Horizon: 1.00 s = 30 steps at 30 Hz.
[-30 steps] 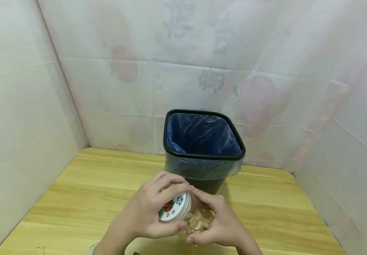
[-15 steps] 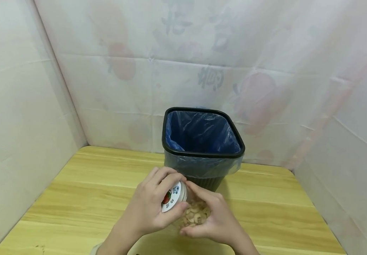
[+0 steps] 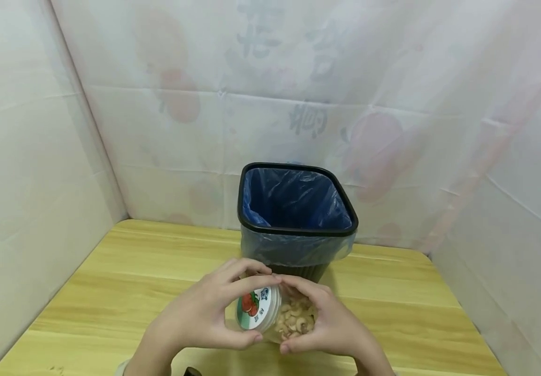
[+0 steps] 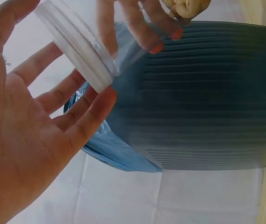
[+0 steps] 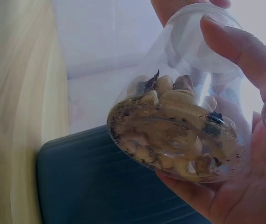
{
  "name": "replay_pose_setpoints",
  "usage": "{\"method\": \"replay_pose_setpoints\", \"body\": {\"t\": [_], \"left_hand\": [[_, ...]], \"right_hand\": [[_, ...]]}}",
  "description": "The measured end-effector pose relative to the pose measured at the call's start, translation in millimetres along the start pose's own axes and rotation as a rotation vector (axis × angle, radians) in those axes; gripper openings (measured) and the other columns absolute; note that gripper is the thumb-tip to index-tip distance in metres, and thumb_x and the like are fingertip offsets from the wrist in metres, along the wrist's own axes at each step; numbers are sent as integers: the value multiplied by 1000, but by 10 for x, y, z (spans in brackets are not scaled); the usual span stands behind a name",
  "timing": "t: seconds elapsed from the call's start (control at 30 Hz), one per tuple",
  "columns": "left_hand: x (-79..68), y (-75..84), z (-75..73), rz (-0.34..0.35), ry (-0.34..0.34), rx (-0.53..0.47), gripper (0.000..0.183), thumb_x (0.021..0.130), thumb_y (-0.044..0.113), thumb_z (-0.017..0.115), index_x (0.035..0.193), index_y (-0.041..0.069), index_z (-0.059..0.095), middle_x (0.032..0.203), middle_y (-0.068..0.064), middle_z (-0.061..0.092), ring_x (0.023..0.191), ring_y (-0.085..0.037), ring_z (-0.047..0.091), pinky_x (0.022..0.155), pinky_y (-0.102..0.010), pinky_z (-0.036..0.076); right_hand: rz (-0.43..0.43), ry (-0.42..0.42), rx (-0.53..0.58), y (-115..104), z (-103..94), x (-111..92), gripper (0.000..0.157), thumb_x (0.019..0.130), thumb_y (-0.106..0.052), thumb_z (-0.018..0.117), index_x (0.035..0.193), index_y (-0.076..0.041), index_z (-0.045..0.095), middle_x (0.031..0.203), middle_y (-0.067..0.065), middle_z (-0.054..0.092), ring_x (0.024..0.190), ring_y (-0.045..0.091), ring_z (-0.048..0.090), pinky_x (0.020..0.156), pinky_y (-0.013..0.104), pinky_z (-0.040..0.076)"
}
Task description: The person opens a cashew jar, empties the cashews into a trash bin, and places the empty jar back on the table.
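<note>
Your clear jar [image 3: 296, 316] of cashews [image 5: 168, 135] is tilted above the table [image 3: 134, 282], its lid [image 3: 254, 308] on the mouth, facing your left. Your left hand [image 3: 200, 313] curls loosely round the lid, palm off it; your right hand [image 3: 336, 324] grips the body. To turn the lid cleanly, you'd best pinch its rim evenly and brace the body without squeezing, clear of the bin [image 3: 298, 231] just beyond.

Left grip [image 3: 207, 313] bare, pale sleeve edge [image 3: 121, 368] at forearm [image 3: 153, 347]; right grip [image 3: 338, 326] bare, thumbnail [image 5: 211, 18] short.
</note>
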State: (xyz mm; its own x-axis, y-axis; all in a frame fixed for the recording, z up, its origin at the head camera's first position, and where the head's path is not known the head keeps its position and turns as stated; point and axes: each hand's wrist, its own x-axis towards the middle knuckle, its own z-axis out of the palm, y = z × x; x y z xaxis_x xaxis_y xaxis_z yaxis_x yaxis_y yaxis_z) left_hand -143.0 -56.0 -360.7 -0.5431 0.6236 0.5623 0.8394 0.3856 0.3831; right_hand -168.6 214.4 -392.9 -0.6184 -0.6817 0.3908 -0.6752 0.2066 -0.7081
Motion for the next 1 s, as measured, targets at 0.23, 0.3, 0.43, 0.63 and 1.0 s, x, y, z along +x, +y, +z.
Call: {"method": "replay_pose_setpoints", "body": {"t": [0.23, 0.3, 0.43, 0.63, 1.0], "left_hand": [[2, -20, 19, 45, 48, 0, 67, 82, 41, 79, 142, 28, 55, 137, 9, 51, 123, -10, 52, 91, -31, 53], [2, -26, 19, 55, 72, 11, 66, 81, 41, 79, 142, 28, 55, 137, 9, 52, 122, -10, 53, 90, -31, 53], [5, -27, 18, 70, 104, 40, 66, 82, 42, 79, 142, 29, 55, 136, 8, 54, 121, -10, 54, 90, -31, 54], [8, -23, 32, 64, 135, 71, 67, 81, 42, 80, 142, 28, 56, 134, 9, 55, 118, -9, 54, 88, -31, 53], [19, -7, 53, -56, 124, 104, 60, 86, 50, 73, 141, 32, 56, 130, 11, 55, 115, -9, 55, 90, -33, 54]], "right_hand": [[-9, -7, 20, 13, 6, -3, 96, 69, -19, 93, 150, -17, 43, 145, 3, 55, 124, 20, 59, 101, 34, 51], [-21, -4, 26, 10, 13, 9, 96, 69, -18, 93, 151, -17, 42, 146, 4, 54, 125, 21, 59, 101, 36, 51], [-49, 9, 32, -1, 16, 22, 97, 68, -15, 93, 150, -17, 42, 146, 4, 54, 125, 21, 59, 100, 37, 52], [-47, 49, -25, -43, 43, 33, 91, 73, -26, 91, 150, -17, 43, 146, 3, 54, 125, 21, 58, 99, 38, 53], [20, 94, -155, -88, 70, 36, 90, 74, -42, 88, 150, -22, 44, 142, -3, 56, 123, 16, 58, 99, 35, 52]]}}
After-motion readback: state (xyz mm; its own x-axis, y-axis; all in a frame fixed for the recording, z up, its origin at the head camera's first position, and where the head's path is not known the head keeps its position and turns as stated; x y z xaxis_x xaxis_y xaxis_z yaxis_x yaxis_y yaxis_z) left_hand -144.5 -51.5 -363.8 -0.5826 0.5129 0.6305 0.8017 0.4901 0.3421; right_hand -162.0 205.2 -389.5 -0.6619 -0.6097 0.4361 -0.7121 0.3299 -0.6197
